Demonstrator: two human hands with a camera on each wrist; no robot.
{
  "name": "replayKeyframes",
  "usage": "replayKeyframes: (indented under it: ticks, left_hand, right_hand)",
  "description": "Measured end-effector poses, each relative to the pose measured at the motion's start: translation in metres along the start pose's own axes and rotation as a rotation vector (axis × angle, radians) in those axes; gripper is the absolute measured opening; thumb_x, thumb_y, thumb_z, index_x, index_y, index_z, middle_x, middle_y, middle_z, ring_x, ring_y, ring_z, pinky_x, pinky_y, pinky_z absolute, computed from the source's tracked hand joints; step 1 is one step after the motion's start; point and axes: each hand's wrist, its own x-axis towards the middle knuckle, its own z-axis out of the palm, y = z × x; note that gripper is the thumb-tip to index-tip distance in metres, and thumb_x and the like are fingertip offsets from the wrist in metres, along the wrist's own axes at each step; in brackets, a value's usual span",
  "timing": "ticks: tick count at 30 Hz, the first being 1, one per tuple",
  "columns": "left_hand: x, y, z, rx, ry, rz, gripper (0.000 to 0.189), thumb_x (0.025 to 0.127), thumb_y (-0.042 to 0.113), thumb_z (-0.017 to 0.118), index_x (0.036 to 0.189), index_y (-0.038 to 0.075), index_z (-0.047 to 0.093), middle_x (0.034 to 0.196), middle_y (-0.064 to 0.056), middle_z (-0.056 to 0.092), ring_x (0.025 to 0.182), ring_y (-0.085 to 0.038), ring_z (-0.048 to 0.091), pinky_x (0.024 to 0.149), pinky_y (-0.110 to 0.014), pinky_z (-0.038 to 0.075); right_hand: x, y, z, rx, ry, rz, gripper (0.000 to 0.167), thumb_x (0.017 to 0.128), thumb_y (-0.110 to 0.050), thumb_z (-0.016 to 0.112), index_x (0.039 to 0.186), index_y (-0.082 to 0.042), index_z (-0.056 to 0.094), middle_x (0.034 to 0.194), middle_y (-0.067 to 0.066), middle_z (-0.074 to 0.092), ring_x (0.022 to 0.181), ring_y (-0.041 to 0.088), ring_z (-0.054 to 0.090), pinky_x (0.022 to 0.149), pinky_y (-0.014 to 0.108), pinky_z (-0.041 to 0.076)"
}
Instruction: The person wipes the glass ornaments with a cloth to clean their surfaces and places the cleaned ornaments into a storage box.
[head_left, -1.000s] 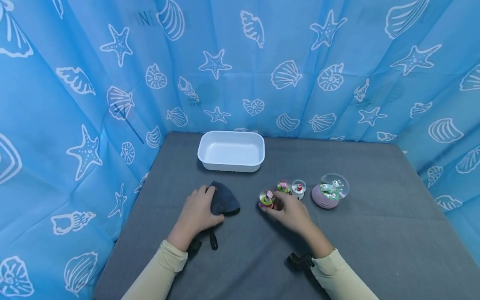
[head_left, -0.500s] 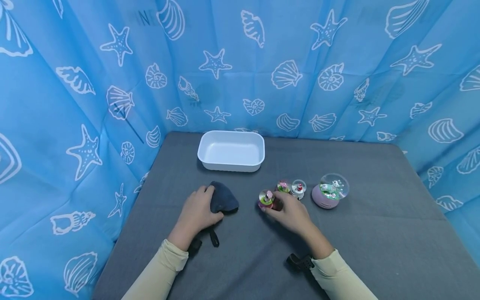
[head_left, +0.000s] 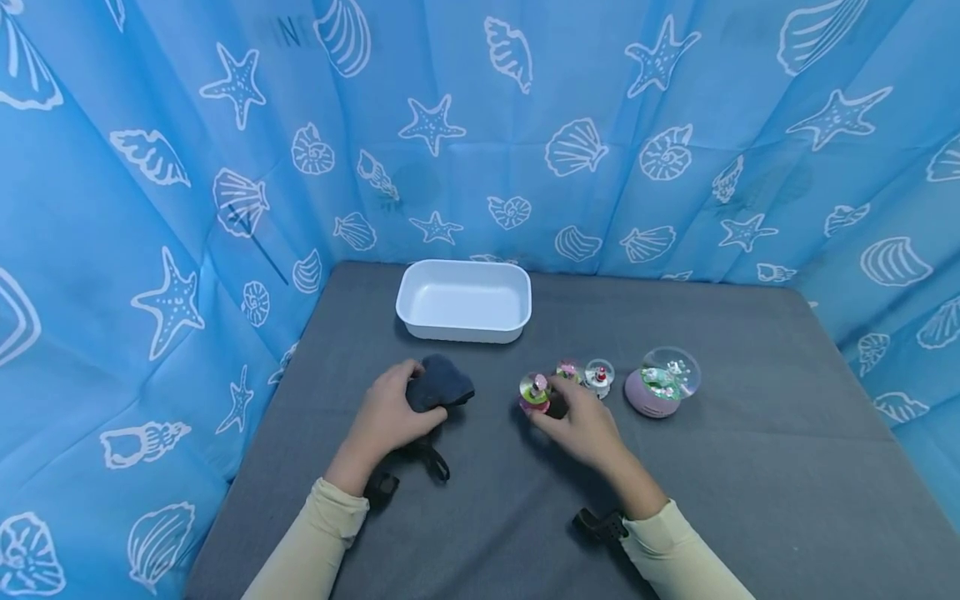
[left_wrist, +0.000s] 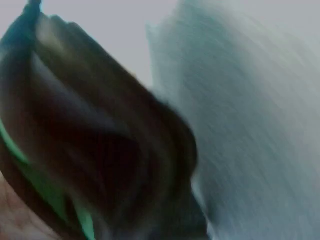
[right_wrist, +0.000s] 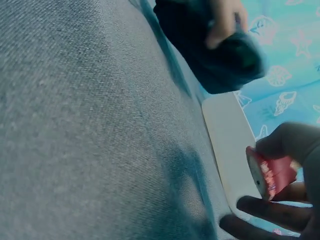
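My left hand (head_left: 390, 415) grips a soft navy pouch (head_left: 438, 385), thumb at its near side and fingers over its far side. A black cord loop (head_left: 435, 462) hangs below it. In the left wrist view the dark pouch (left_wrist: 115, 135) is blurred, with a green strip along one edge. My right hand (head_left: 587, 427) pinches a small snow globe (head_left: 535, 392) with a pink figure inside. The right wrist view shows its red base (right_wrist: 272, 177) between thumb and fingers, with the flat underside showing.
Beyond the hands stands a white rectangular tub (head_left: 463, 302). Two more small snow globes sit just past the right fingers, one pinkish (head_left: 568, 370) and one white-based (head_left: 599, 377). Farther right is a larger snow globe (head_left: 662, 383) with a lilac base. A blue shell-print curtain (head_left: 480, 125) backs the grey table.
The left hand has raised the pouch, which now looks more squeezed and tilted, its loop swinging rightward. The right hand holds its small snow globe in nearly the same place.
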Motion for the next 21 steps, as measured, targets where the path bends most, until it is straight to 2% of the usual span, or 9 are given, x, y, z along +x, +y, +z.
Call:
replayKeyframes:
  ticks: [2, 5, 9, 11, 16, 21]
  left_hand:
    - [0.001, 0.003, -0.001, -0.104, -0.01, -0.005, 0.061, 0.082, 0.042, 0.086, 0.133, 0.018, 0.062, 0.129, -0.009, 0.068, 0.11, -0.026, 0.066, 0.093, -0.05, 0.055]
    - [0.001, 0.01, -0.002, -0.292, -0.069, 0.001, 0.059, 0.083, 0.037, 0.086, 0.134, 0.021, 0.061, 0.132, -0.009, 0.065, 0.106, -0.025, 0.067, 0.088, -0.047, 0.056]
    - [0.005, 0.022, -0.001, -0.509, -0.176, 0.052, 0.054, 0.087, 0.028, 0.085, 0.134, 0.021, 0.059, 0.133, -0.01, 0.061, 0.102, -0.025, 0.071, 0.086, -0.042, 0.058]
    - [0.007, 0.028, 0.0, -0.581, -0.204, 0.09, 0.053, 0.088, 0.023, 0.084, 0.134, 0.02, 0.059, 0.133, -0.011, 0.061, 0.101, -0.026, 0.072, 0.086, -0.042, 0.059]
    - [0.013, 0.04, 0.002, -0.637, -0.195, 0.165, 0.056, 0.089, 0.018, 0.083, 0.138, 0.02, 0.057, 0.131, -0.011, 0.062, 0.1, -0.025, 0.071, 0.087, -0.043, 0.059]
    - [0.018, 0.049, 0.006, -0.653, -0.184, 0.214, 0.06, 0.089, 0.016, 0.082, 0.143, 0.017, 0.055, 0.127, -0.011, 0.064, 0.101, -0.024, 0.069, 0.088, -0.043, 0.058]
  right_hand:
    - [0.0, -0.001, 0.001, 0.053, 0.014, -0.018, 0.043, 0.087, -0.025, 0.085, 0.125, -0.012, 0.071, 0.109, 0.003, 0.077, 0.091, 0.014, 0.071, 0.08, 0.037, 0.058]
    - [0.002, -0.003, 0.003, 0.104, 0.046, -0.077, 0.037, 0.085, -0.018, 0.086, 0.118, -0.012, 0.071, 0.104, 0.003, 0.078, 0.091, 0.016, 0.074, 0.08, 0.04, 0.062]
    - [0.003, -0.009, 0.003, 0.171, 0.134, -0.175, 0.035, 0.078, -0.009, 0.087, 0.108, -0.011, 0.07, 0.099, 0.005, 0.077, 0.091, 0.016, 0.075, 0.075, 0.042, 0.064]
    - [0.002, -0.015, 0.001, 0.224, 0.184, -0.219, 0.035, 0.075, -0.005, 0.088, 0.104, -0.009, 0.069, 0.098, 0.006, 0.075, 0.092, 0.015, 0.074, 0.071, 0.041, 0.065]
    - [0.002, -0.03, -0.01, 0.289, 0.261, -0.287, 0.036, 0.072, -0.002, 0.088, 0.101, -0.009, 0.068, 0.095, 0.005, 0.074, 0.088, 0.01, 0.073, 0.068, 0.034, 0.065]
    - [0.001, -0.038, -0.014, 0.272, 0.269, -0.302, 0.038, 0.07, -0.003, 0.089, 0.101, -0.011, 0.068, 0.093, 0.001, 0.074, 0.083, 0.009, 0.072, 0.072, 0.025, 0.063]
